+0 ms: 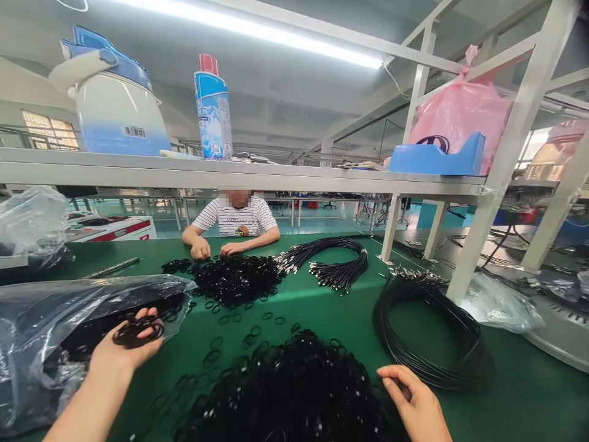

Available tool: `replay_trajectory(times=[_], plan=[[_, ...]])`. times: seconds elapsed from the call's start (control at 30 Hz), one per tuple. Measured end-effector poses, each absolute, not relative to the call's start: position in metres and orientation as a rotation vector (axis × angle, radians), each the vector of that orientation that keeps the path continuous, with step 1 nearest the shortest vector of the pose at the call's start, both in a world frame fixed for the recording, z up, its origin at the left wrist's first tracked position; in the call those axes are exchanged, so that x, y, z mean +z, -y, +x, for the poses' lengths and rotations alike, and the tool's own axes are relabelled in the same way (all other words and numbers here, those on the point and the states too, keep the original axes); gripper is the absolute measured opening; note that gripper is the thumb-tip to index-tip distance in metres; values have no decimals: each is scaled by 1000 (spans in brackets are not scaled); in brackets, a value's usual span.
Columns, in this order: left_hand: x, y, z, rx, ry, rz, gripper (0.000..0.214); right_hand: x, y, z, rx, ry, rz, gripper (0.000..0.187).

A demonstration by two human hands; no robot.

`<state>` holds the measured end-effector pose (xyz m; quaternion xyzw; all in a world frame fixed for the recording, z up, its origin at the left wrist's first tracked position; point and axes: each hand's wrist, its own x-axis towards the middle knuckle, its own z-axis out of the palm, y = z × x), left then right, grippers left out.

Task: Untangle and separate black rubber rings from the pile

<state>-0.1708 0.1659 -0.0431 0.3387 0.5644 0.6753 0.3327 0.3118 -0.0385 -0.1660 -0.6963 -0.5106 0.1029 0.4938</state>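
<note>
My left hand (113,359) is palm up with curled fingers and holds several thin black rings (138,331). It is over the mouth of a clear plastic bag (23,325) that has more black rings inside. A large heap of black rings (294,393) lies in front of me, with loose ones scattered on the green table (340,313). To the right of the heap is my right hand (418,405), thumb and forefinger close together in a pinch. Whether anything is between those fingertips I cannot make out.
Across the table a person (237,221) has both hands by a second ring pile (239,279). Bundled black cables (343,245) and a coiled cable bundle (432,331) lie to the right. Overhead runs a white shelf (276,176) carrying a jug (119,110) and a spray can (213,110).
</note>
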Motion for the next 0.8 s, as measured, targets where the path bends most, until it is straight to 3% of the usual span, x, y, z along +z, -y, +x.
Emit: replay_trajectory(times=[0.23, 0.37, 0.5, 0.63, 0.7, 0.8], plan=[[-29, -93, -116, 1445, -882, 487, 32, -149, 49, 308, 221, 1222, -1658, 28], [-22, -47, -76, 1247, -710, 387, 24, -102, 72, 273, 147, 1266, -1503, 22], [-16, -16, -32, 1103, -610, 299, 23, -48, 82, 204, 313, 1556, -1257, 18], [-18, 4, -2, 1087, -585, 256, 26, -22, 73, 146, 494, 1737, -1176, 23], [-21, 9, 8, 1126, -603, 231, 27, -24, 64, 131, 521, 1742, -1179, 31], [-29, 11, 17, 1222, -650, 179, 28, -42, 48, 122, 495, 1684, -1183, 28]])
